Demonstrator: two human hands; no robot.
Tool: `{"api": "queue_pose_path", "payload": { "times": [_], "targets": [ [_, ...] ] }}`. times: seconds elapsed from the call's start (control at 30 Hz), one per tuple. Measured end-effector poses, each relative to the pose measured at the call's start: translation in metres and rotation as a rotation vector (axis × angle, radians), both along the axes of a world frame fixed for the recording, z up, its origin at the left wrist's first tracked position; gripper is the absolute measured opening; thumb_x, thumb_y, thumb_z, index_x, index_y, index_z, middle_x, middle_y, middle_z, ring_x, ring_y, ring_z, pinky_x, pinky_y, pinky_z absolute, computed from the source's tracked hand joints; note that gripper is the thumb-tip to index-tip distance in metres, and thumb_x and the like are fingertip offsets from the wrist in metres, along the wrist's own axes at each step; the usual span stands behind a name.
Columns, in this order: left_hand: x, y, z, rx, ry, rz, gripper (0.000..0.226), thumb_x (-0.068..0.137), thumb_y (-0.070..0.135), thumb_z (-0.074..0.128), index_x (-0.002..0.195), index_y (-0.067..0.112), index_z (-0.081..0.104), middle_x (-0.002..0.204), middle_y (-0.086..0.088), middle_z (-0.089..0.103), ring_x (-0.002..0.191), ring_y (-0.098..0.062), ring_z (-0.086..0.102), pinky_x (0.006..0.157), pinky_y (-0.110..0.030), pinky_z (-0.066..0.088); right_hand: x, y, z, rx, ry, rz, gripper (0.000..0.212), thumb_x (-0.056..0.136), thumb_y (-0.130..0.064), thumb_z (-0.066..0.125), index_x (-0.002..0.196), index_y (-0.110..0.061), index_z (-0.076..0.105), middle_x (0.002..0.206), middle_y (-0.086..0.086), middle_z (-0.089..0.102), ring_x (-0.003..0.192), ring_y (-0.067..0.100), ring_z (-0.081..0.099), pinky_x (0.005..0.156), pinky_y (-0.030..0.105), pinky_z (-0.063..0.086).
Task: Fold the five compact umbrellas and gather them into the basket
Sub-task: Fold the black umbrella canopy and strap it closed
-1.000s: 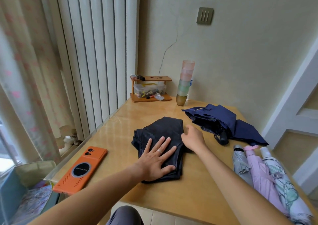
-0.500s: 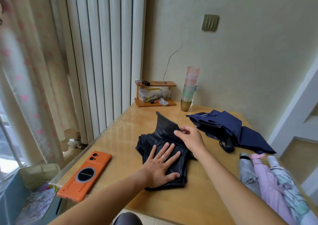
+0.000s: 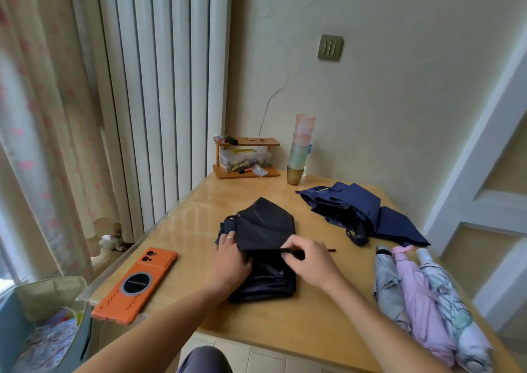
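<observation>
Nothing here reads clearly. The orange phone case (image 3: 136,283) lying on the table (image 3: 285,324) carries a black round disc with a thin line of pale lettering across its middle, too small and blurred to make out. The olive wall switch plate (image 3: 330,47) shows three upright bars and no lettering.

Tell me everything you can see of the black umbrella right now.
The black umbrella lies collapsed mid-table, a flattened bundle of thin, slightly shiny fabric folded in layers. One panel is raised and pulled toward the person. The left hand presses its left side; the right hand pinches the panel's dark front edge. It touches only the table and both hands; its handle is hidden.
</observation>
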State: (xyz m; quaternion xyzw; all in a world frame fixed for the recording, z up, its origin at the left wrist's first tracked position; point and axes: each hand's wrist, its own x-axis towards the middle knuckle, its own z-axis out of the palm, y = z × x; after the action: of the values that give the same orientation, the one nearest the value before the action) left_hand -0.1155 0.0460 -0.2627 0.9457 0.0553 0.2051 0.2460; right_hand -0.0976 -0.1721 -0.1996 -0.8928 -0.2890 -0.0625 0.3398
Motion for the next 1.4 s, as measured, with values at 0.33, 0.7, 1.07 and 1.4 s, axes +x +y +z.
{"api": "queue_pose_path", "payload": {
  "times": [0.33, 0.7, 1.07, 1.4],
  "targets": [
    [-0.002, 0.011, 0.016, -0.704, 0.034, 0.005, 0.049, 0.099, 0.058, 0.044, 0.075, 0.016, 0.051, 0.069, -0.004, 0.051, 0.066, -0.019, 0.051, 0.062, -0.037, 0.042, -0.01, -0.005, -0.037, -0.333, -0.413, 0.133, 0.023, 0.087, -0.017, 0.048, 0.093, -0.019, 0.07, 0.098, -0.01, 0.072, 0.099, 0.011, 0.065, 0.096, 0.033, 0.05],
    [0.0, 0.008, 0.043, 0.278, -0.253, -0.066, 0.019, 0.09, 0.021, 0.059, 0.108, 0.024, 0.058, 0.125, 0.0, 0.05, 0.119, -0.023, 0.046, 0.096, -0.04, 0.045, -0.016, -0.01, -0.041, -0.38, -0.472, 0.257, 0.04, 0.085, 0.004, 0.044, 0.101, -0.021, 0.071, 0.104, -0.007, 0.065, 0.096, 0.014, 0.055, 0.086, 0.027, 0.043],
    [0.022, 0.001, -0.013, 0.544, 0.016, -0.412, 0.068, 0.101, 0.07, 0.011, 0.162, 0.039, 0.005, 0.17, -0.002, -0.006, 0.157, -0.027, -0.008, 0.122, -0.044, -0.009, -0.011, -0.004, -0.035, -0.304, -0.515, 0.314, 0.039, 0.078, -0.012, 0.041, 0.074, -0.02, 0.079, 0.073, -0.007, 0.07, 0.069, 0.013, 0.061, 0.064, 0.027, 0.051],
    [0.022, 0.0, -0.016, 0.499, 0.037, -0.436, 0.088, 0.088, 0.087, 0.007, 0.161, 0.039, -0.002, 0.168, -0.003, -0.02, 0.153, -0.025, -0.024, 0.121, -0.05, -0.015, 0.066, 0.003, -0.007, 0.026, 0.065, -0.353, 0.027, 0.098, -0.008, 0.049, 0.116, -0.017, 0.066, 0.112, -0.003, 0.066, 0.106, 0.016, 0.063, 0.088, 0.027, 0.049]
  ]
}}
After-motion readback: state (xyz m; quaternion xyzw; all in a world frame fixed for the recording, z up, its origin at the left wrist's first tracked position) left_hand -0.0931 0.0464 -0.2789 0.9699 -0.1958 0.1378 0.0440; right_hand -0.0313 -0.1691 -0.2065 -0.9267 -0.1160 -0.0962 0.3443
